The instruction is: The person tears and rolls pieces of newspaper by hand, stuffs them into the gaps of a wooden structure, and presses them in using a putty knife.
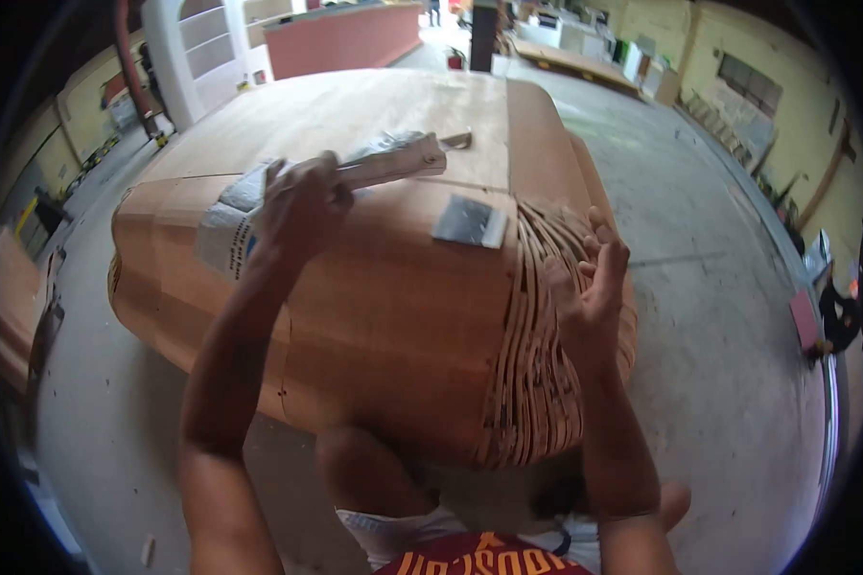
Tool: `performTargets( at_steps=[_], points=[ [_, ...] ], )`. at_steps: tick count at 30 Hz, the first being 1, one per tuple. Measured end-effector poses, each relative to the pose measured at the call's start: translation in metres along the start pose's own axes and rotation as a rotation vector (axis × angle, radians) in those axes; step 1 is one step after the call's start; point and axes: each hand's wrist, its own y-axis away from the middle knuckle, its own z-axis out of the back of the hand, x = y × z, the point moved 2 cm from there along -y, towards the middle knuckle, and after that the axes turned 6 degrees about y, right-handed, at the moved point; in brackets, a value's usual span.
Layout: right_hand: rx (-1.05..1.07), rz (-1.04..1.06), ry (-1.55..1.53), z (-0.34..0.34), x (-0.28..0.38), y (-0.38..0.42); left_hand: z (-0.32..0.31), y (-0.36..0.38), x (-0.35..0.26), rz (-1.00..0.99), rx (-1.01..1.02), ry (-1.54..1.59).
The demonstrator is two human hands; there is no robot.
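Over the curved plywood stack [384, 316] in the head view, the left hand [304, 199] is wrapped round one end of a pale, wood-looking block [393, 161]. Its long axis points rightward, angled slightly away, so left's clearly nearer. Right hand [590, 283] is loosely spread, nothing visible in it; the block's ahead and to its left.
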Motion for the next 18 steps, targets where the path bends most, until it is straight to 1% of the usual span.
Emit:
performTargets(
  at_steps=[2,3,4,6,7,8,10,11,13,14,17,18],
  points=[
    [0.055,0.134,0.064,0.033,0.012,0.036,0.027,0.040,-0.030,0.038,0.063,0.184],
    [0.165,0.131,-0.003,0.040,0.014,0.057,0.033,0.062,-0.043,0.073,0.078,0.246],
    [0.269,0.128,-0.073,0.045,0.019,0.078,0.033,0.082,-0.058,0.015,0.073,0.504],
    [0.453,-0.112,-0.261,0.039,0.015,0.113,0.021,0.121,-0.085,0.055,0.143,0.981],
    [0.546,-0.237,-0.364,0.036,0.011,0.130,0.004,0.143,-0.093,0.164,0.228,1.191],
    [0.530,-0.299,-0.410,0.040,0.007,0.140,-0.005,0.165,-0.104,0.288,0.318,1.392],
    [0.504,-0.411,-0.500,0.046,-0.004,0.152,-0.006,0.202,-0.142,0.466,0.338,1.625],
    [0.494,-0.462,-0.607,0.048,-0.012,0.156,-0.008,0.215,-0.162,0.550,0.336,1.741],
    [0.478,-0.560,-0.825,0.054,-0.028,0.165,-0.009,0.241,-0.199,0.624,0.405,1.785],
    [0.526,-0.587,-0.877,0.058,-0.033,0.170,-0.008,0.254,-0.209,0.664,0.443,1.804],
    [0.651,-0.646,-1.056,0.066,-0.048,0.188,-0.027,0.301,-0.217,0.554,0.692,1.759],
    [0.673,-0.661,-1.131,0.065,-0.055,0.204,-0.031,0.313,-0.221,0.597,0.742,1.750]
  ],
)
